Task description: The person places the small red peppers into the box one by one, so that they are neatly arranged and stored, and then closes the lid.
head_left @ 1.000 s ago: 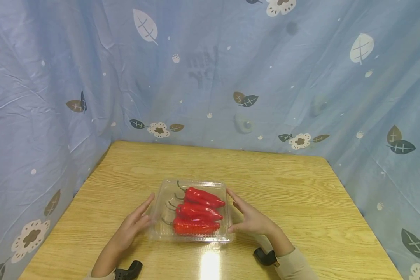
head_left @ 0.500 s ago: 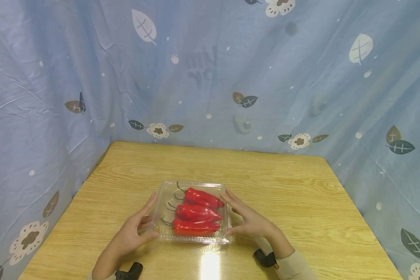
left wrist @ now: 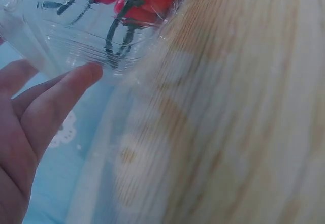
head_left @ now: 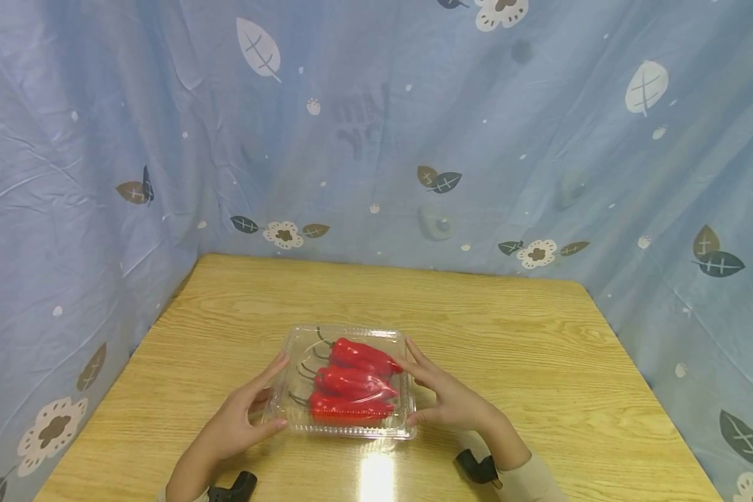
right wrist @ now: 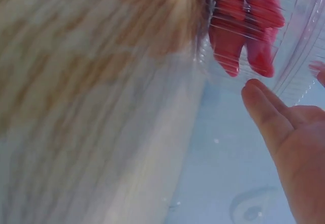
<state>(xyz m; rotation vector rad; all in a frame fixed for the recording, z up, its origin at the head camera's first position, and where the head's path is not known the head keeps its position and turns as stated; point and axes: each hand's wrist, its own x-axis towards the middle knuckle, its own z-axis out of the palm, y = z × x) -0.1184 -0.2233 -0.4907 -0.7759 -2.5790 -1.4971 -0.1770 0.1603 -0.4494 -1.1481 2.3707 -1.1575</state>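
Note:
A clear plastic clamshell box (head_left: pixel 345 427) sits on the table between my hands. Through its lid show several long red peppers (head_left: pixel 351 382), stems pointing left. At the box's left side is my left hand (head_left: pixel 235 422), its index fingertip overlapping the side edge and its thumb at the front left corner. My right hand (head_left: pixel 452 397) mirrors it on the right, fingertips over the lid's edge, thumb at the front corner. In the left wrist view, straight fingers (left wrist: pixel 61 99) reach the ribbed side wall. Fingertips (right wrist: pixel 254 89) are right at the box's wall in the right wrist view.
The wooden table (head_left: pixel 514 335) extends around the box on every side. A blue curtain (head_left: pixel 376 139) with leaf and flower prints stands behind it and along both sides. Each wrist wears a black device, such as the left one (head_left: pixel 233 487).
My left hand has come in from beside the box to its left edge, thumb spread to the front corner. My right fingertips have shifted slightly inward over the lid's edge. The box has barely moved.

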